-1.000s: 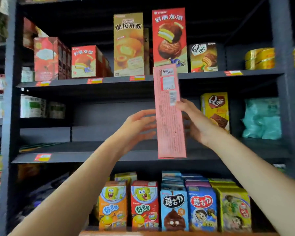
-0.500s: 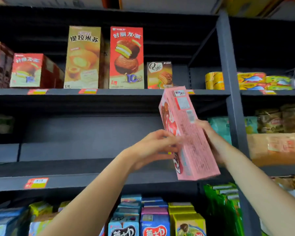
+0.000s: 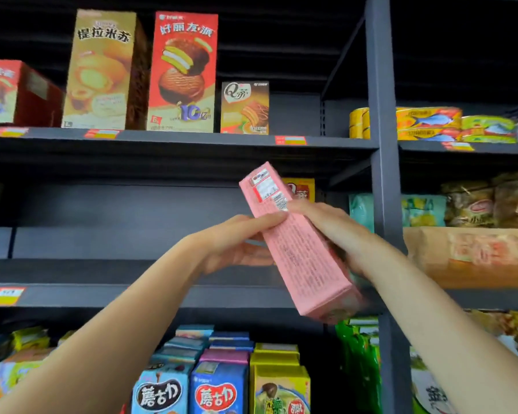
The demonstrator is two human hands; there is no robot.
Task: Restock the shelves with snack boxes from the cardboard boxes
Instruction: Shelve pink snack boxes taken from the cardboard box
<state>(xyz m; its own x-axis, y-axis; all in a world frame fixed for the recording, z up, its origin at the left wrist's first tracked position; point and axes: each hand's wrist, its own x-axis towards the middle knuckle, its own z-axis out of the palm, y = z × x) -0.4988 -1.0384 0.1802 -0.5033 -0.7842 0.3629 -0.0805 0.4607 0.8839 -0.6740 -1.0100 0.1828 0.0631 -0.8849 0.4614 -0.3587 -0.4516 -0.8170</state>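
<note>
Tilted further since half a second ago: pink box (image 3: 296,243) now leaning with top end up-left and bottom end down-right, narrow printed side turned to the camera, where a second ago it stood upright against the middle shelf (image 3: 132,295). View swung left to right too, bringing the grey post (image 3: 382,174) and the cans (image 3: 428,124) into sight.

From the left: red box (image 3: 9,91) lying low on the upper shelf (image 3: 177,138), then tall gold box (image 3: 102,70), tall red pie box (image 3: 183,73), small yellow box (image 3: 245,107). Below, wide bare stretch of middle shelf, dark and open behind the hands.

Left hand (image 3: 237,240) reaching in from lower left, fingers stretched along the near edge of the pink box, thumb under it, pinching rather than wrapping. Right hand (image 3: 332,231) coming from lower right, fingers curled over the far side just under the label, gripping the box firmly. Box held in the air between both, in front of the middle shelf gap, not resting on anything.

Long axis slanting, so probably needs righting before going in; shelf opening lies straight ahead and slightly left of the grip. Both hands equally close, right hand likely carrying the weight. Another yellow box (image 3: 301,189) peeking out just behind the pink one's top, so some care needed not to knock it
</note>
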